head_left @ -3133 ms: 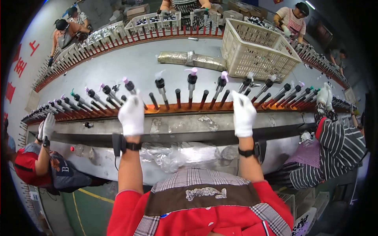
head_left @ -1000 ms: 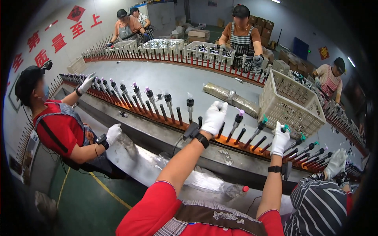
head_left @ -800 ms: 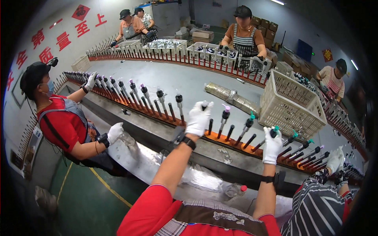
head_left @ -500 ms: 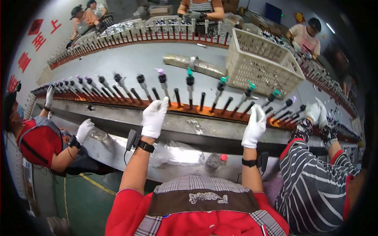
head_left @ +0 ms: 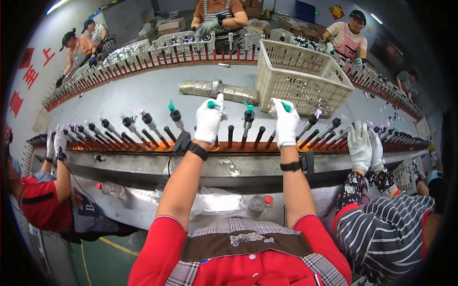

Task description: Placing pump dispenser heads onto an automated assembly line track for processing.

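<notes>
Both my hands wear white gloves and reach up to a long orange rail of slanted black pegs. My left hand is closed around a small part with a green cap over a peg near the middle. My right hand grips another green-capped part over a peg a little to the right. Between my hands stands a peg carrying a dark part with a green cap. Pegs to the left carry similar parts with purple or green caps.
A white plastic basket and a silvery wrapped tube lie on the grey table behind the rail. A co-worker's gloved hands work the rail at my right, another's at my left. More people stand across the table.
My view has swung from the left back to the centre of the rail. Both hands have moved up onto the pegs and now close on green-capped parts.
</notes>
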A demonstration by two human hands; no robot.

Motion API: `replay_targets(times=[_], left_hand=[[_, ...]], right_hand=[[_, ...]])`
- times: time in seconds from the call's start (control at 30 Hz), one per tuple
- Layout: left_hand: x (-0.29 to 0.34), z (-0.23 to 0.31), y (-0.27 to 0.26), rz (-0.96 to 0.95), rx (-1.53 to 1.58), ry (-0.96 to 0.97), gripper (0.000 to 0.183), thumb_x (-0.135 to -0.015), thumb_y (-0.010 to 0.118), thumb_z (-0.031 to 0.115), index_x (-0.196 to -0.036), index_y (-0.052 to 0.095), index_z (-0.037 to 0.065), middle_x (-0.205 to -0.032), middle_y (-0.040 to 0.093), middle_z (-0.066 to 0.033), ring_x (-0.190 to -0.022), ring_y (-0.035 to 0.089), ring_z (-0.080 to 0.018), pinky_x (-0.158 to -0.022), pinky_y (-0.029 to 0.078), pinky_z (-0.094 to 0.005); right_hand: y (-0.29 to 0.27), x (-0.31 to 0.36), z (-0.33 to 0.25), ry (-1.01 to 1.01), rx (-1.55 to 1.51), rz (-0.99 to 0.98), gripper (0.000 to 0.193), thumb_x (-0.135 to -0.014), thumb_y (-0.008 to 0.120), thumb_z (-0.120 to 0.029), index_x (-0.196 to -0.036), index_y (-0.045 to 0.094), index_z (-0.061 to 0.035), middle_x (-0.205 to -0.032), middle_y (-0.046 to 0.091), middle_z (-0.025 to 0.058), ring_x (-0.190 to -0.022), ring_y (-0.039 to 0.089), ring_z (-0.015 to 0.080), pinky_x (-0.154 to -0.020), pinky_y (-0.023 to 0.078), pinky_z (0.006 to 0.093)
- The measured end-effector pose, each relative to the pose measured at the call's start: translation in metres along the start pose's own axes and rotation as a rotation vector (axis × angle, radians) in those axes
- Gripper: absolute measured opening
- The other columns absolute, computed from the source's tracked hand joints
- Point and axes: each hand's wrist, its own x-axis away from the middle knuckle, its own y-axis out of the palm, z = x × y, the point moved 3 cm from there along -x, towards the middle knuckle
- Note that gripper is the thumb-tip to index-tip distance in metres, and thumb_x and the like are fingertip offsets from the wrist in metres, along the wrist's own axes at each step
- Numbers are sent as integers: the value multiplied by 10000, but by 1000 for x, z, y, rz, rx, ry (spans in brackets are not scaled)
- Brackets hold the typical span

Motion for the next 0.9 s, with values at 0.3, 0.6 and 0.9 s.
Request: replay_targets(times=[0.3, 0.6, 0.9], left_hand=[[-3, 14, -76, 147, -365, 86, 359, -984, 648, 340, -779, 589, 51, -619, 572, -62, -515, 601, -163, -554, 507, -333], [79, 38, -108, 106, -620, 270, 360, -948, 693, 334, -1126, 663, 22, -983, 723, -178, -917, 722, -217, -804, 559, -329], [-20, -21, -101, 52, -316, 124, 260, -907, 717, 285, -880, 606, 51, -692, 620, -93, -601, 542, -202, -655, 496, -326]], right_hand=[[60, 39, 8, -65, 294, -10, 176, -892, 751, -217, -914, 695, -52, -708, 639, -8, -652, 566, 59, -642, 467, 247], [-45, 91, 5, -338, 353, 351, 472, -907, 728, -59, -1342, 554, -2, -1210, 652, 97, -1119, 611, 182, -979, 482, 304], [86, 32, 22, -123, 208, 23, 301, -904, 743, -118, -692, 532, -79, -558, 505, -7, -502, 465, 78, -489, 470, 267]])
